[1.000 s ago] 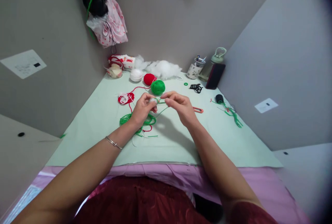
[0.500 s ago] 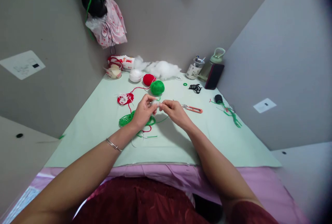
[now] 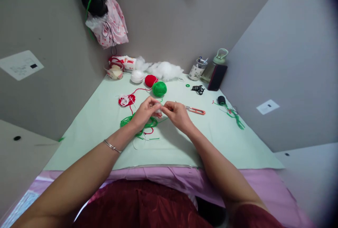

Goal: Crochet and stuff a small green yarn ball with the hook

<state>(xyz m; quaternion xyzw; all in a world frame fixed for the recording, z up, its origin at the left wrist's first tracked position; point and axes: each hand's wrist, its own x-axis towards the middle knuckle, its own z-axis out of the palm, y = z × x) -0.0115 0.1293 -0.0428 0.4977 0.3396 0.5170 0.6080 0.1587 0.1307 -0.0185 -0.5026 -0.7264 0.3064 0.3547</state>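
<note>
My left hand (image 3: 144,113) is closed, holding a small, soft white piece (image 3: 158,107) between thumb and fingers. From the right, my right hand (image 3: 178,114) pinches at the edge of that same piece; its fingertips meet the left ones. The piece is mostly covered by fingers, so I cannot tell if it is yarn work or stuffing. Just beyond the hands lies a green yarn ball (image 3: 159,89). A loose tangle of green yarn (image 3: 126,121) spreads under my left wrist. Orange-handled thread snips (image 3: 195,110) lie right of my right hand.
Behind are a red yarn ball (image 3: 151,80), a white yarn ball (image 3: 137,76) and white stuffing (image 3: 166,70). A red piece with white strands (image 3: 126,100) lies left. At right are a pen cup (image 3: 196,70), a bottle (image 3: 208,73), a phone (image 3: 217,77) and a black-and-green yarn piece (image 3: 221,100).
Both hands stay at the white piece, with small finger shifts; the left fingers have opened slightly around it. The whole view has shifted a little.
</note>
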